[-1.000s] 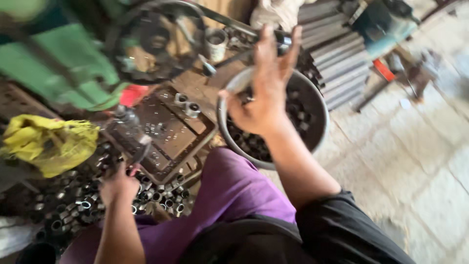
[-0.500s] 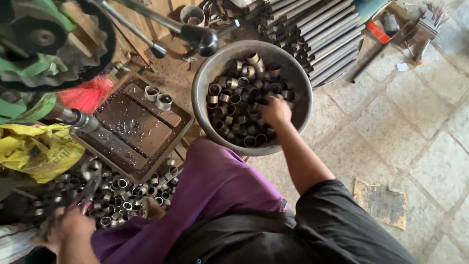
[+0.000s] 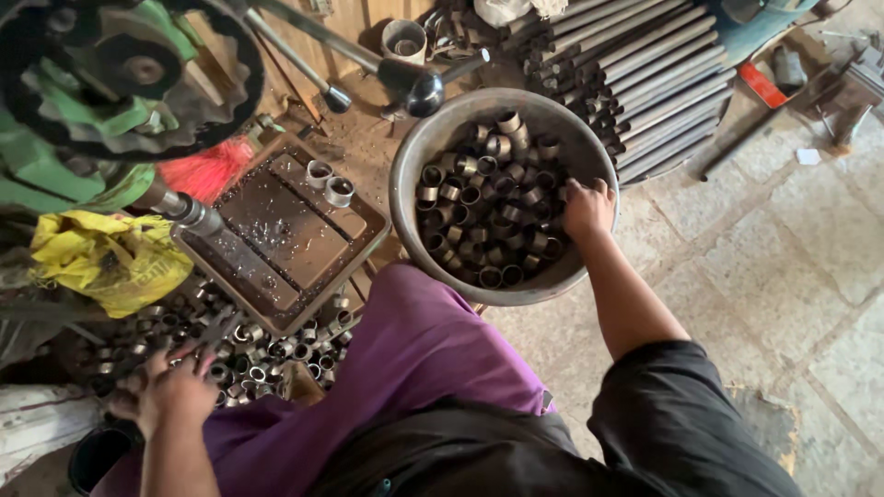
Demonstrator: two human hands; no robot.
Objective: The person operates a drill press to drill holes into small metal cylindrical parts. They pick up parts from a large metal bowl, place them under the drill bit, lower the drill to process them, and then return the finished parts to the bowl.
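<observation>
Rings [image 3: 488, 198] of short steel tube, dark and oily-looking, fill the round metal basin [image 3: 416, 152] beside the person's knee. Each looks stiff, hard and light alone, probably slick with oil; pinching across the wall or hooking a finger through the bore should hold one best, while the full basin would likely be heavy. They are too many and too piled to count: several dozen at least. The right hand [image 3: 587, 208] rests down among them at the basin's right side, fingers curled into the pile; whether its grip has closed on a ring I cannot tell. The left hand [image 3: 175, 391] spreads loosely over a second heap of rings [image 3: 267, 354] on the floor. Two rings [image 3: 329, 182] stand on the rusty tray [image 3: 276, 239]. Long tubes [image 3: 645, 74] lie stacked behind.
</observation>
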